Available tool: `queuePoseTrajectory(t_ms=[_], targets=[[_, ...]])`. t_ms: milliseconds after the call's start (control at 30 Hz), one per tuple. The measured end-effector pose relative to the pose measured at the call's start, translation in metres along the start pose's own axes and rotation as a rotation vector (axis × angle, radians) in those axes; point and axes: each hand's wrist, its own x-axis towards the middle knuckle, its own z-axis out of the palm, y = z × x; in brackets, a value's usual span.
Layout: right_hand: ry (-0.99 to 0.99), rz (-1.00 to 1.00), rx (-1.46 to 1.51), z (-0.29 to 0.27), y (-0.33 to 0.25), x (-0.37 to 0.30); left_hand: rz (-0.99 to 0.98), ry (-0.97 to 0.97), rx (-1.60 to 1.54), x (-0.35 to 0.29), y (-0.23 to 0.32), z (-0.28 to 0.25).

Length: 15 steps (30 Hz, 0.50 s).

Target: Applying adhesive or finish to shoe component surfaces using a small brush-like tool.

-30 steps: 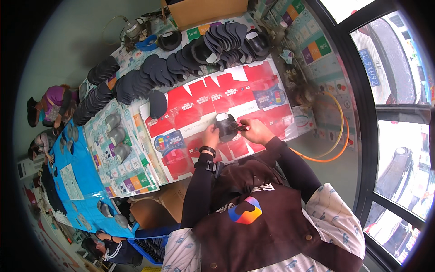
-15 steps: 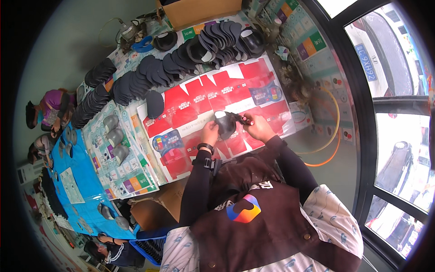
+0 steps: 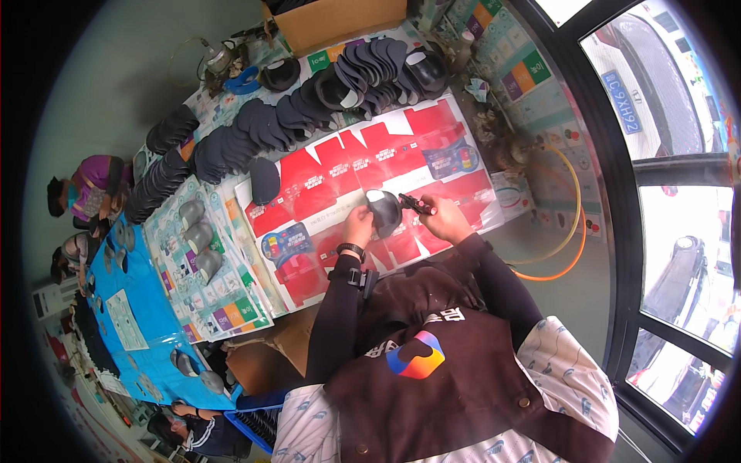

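Above red-and-white sheet [image 3: 305, 168], left hand [image 3: 356, 227] grips black rounded piece [image 3: 387, 218] by edge, seemingly steadying it; right hand [image 3: 448, 222] clasps dark tool [image 3: 415, 204], likewise above sheet.

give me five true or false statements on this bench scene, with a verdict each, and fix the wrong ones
1. The left grip holds a black rounded shell. True.
2. The right grip is empty. False: it holds a small black tool.
3. A blue ring lies left of the cardboard box. True.
4. The long row of overlapping dark grey pieces lies on the near side of the red-and-white sheet. False: it lies on the far side.
5. A black wristband is on the left wrist. True.
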Motion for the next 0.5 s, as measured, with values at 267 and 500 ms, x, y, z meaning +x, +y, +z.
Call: queuePoseTrajectory(t_ms=[267,500], targets=[[0.010,0.009,-0.026,0.003,0.002,-0.004,-0.006,0.007,0.016,0.003,-0.005,-0.002],[-0.123,0.016,0.032,0.006,-0.003,-0.011,0.010,0.041,0.026,0.020,-0.031,-0.012]])
